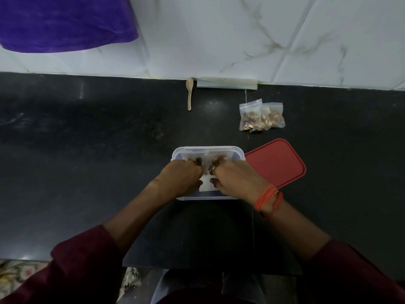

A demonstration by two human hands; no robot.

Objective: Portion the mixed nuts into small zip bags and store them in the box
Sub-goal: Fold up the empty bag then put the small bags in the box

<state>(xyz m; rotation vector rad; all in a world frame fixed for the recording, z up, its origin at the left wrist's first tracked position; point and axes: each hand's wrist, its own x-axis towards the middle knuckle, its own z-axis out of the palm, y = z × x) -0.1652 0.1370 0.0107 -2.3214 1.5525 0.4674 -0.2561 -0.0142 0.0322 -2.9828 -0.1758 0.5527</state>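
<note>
A clear plastic box [208, 148] sits on the black counter in front of me. Both hands are inside it. My left hand [182, 178] and my right hand [234, 179] each have their fingers curled down onto small zip bags of mixed nuts [207, 166] lying in the box. The fingertips are hidden among the bags, so the exact hold is unclear. Three more filled zip bags [260, 117] lie together on the counter beyond the box, to the right.
The box's red lid [276, 164] lies flat just right of the box. A small wooden spoon [189, 93] and a flat stack of clear bags [226, 83] rest against the marble wall. A purple cloth [65, 23] hangs at upper left.
</note>
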